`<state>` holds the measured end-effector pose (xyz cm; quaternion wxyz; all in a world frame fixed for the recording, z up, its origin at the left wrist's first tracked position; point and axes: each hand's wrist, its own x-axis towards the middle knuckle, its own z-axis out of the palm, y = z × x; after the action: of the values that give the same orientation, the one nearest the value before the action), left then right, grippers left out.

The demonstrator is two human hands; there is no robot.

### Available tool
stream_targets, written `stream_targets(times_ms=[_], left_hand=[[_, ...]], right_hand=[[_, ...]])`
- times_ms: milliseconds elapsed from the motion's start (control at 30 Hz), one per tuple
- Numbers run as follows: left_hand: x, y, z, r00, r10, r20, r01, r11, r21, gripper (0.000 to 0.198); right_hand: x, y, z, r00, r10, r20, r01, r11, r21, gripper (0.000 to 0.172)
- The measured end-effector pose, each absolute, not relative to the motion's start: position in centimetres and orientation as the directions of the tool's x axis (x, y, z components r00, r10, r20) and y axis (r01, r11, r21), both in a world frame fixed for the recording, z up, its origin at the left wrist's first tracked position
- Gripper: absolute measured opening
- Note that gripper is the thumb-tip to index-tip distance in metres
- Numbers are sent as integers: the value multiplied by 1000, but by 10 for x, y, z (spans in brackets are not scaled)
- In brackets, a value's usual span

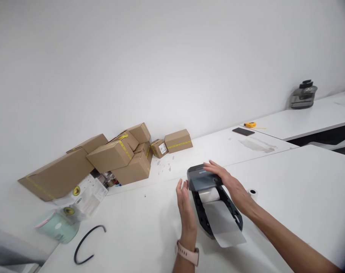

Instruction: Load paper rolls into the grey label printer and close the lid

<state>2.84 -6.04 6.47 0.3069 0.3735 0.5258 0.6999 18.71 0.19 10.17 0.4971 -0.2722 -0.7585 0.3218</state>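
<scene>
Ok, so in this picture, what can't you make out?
In the head view:
Markings on the dark lid: blurred, partly covered by the right hand.
Lower part of the small white roll: hidden by the right forearm.
Jumbled items: too small to name, partly hidden by cardboard boxes and white packages.
Marks on the mint container: blurred.
End of the right forearm: cut off by the bottom edge.

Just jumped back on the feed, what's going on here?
A person's right hand is at the open lid of a dark printer; the left hand is raised beside it, contact unclear. Inside sits a paper roll, its strip hanging over the front edge. Another roll stands on the table nearby.
</scene>
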Motion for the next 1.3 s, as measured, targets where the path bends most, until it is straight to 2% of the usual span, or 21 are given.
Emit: stream_targets(times_ms=[100,167,233,367,500,733,833,867,900,933,1033,1133,1300], left_hand=[[15,-34,75,-546,800,249,10,-291,957,53],[6,-14,73,-553,795,249,54,-264,963,50],[-2,4,62,-560,798,221,84,-210,974,46],[-6,22,26,-553,819,151,156,-76,985,42],[-1,19,-1,-516,847,128,205,-23,978,41],[2,14,-10,-503,853,142,246,-16,969,41],[2,13,-11,-516,847,130,253,5,968,45],[3,13,-10,-526,842,121,257,21,966,46],[3,12,-10,-538,836,111,262,41,964,48],[3,12,-9,-552,828,102,271,63,961,49],[3,11,-4,-567,818,95,316,110,943,50],[0,11,2,-538,836,104,363,119,924,49],[-3,12,4,-517,849,107,395,126,910,46]], right_hand=[[166,31,129,-356,662,659,351,749,-562,53],[152,51,144,-384,639,666,527,744,-411,56],[139,72,154,-397,641,657,626,713,-316,57],[121,111,163,-386,651,654,704,666,-248,56],[110,141,169,-399,640,657,737,650,-185,51],[122,115,161,-450,537,714,655,742,-144,40],[142,88,123,-611,524,594,563,815,-140,36],[148,83,108,-715,552,430,514,831,-212,32],[154,82,94,-749,557,360,505,831,-235,28],[159,83,81,-780,557,285,498,828,-257,31],[163,98,58,-829,545,124,497,820,-286,61],[154,112,53,-857,515,24,487,823,-291,73],[138,115,49,-869,495,-33,484,832,-271,75]])
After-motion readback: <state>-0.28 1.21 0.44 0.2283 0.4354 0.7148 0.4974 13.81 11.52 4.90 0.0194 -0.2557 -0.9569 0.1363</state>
